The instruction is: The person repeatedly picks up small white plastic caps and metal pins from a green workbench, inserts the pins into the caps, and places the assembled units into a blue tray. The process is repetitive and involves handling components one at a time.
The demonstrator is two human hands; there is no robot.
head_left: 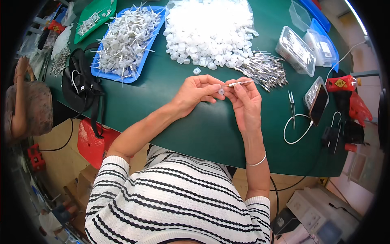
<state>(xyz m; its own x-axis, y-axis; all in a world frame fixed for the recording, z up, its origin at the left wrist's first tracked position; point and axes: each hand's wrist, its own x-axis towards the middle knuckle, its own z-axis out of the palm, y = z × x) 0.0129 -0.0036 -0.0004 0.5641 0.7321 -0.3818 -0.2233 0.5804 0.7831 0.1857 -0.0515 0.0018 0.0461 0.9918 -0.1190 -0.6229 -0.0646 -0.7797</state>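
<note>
From your hands: your right hand [248,95] pinches a slim silvery metal rod [235,84]; your left hand [203,88] pinches its thin end, a small translucent white plastic cap [221,92] just beside. Capped rods [128,40] in the blue plastic tray [145,61] at ten o'clock look done; loose white caps [191,49] at twelve and bare rods [266,73] at two seem left. At three, a red bottle [334,84] bears an illegible yellow label [344,83].
</note>
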